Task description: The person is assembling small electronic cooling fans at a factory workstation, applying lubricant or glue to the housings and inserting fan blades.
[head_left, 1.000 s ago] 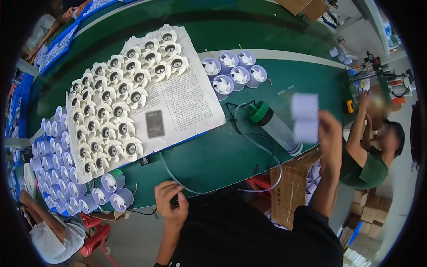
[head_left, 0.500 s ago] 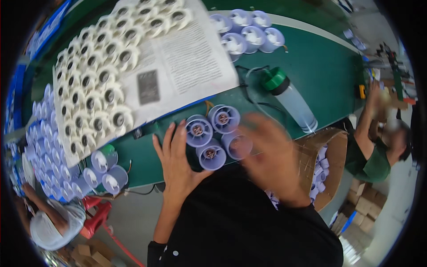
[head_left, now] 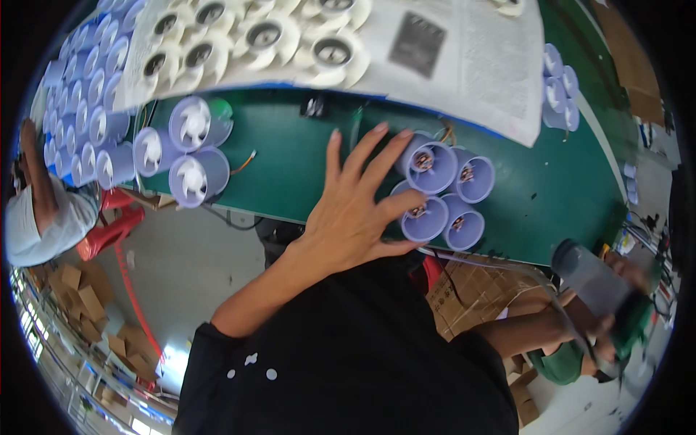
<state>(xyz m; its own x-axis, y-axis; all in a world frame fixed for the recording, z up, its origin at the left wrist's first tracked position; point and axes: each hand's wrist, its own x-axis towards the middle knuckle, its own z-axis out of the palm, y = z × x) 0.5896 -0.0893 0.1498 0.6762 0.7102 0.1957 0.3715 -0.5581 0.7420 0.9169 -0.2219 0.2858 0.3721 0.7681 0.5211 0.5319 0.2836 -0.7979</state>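
Observation:
A tight group of lavender cylindrical housings point(head_left: 475, 178) stands on the green table, with copper-coloured windings visible inside. My left hand point(head_left: 351, 206) lies against the group's left side, fingers spread. Its index fingertip rests over the near-left housing point(head_left: 428, 221), and the thumb touches that housing's near side. Off to the lower right, my right hand point(head_left: 602, 337) is closed around the green-capped end of a clear cylindrical bottle point(head_left: 591, 275). The bottle is tilted, held beyond the table edge, with a hose near it. Blur partly hides the right fingers.
White fan impellers point(head_left: 264, 35) cover a paper-lined board point(head_left: 478, 87) at the back. More lavender housings point(head_left: 199, 176) with white fans stand at left, and others point(head_left: 554, 94) at far right. Below the table edge are a cardboard box point(head_left: 471, 290) and a red stool point(head_left: 112, 225). Co-workers sit on both sides.
My right hand has left the housings and taken the green-capped bottle off the table toward the lower right. My left hand stays at the housings. The whole view has shifted and turned.

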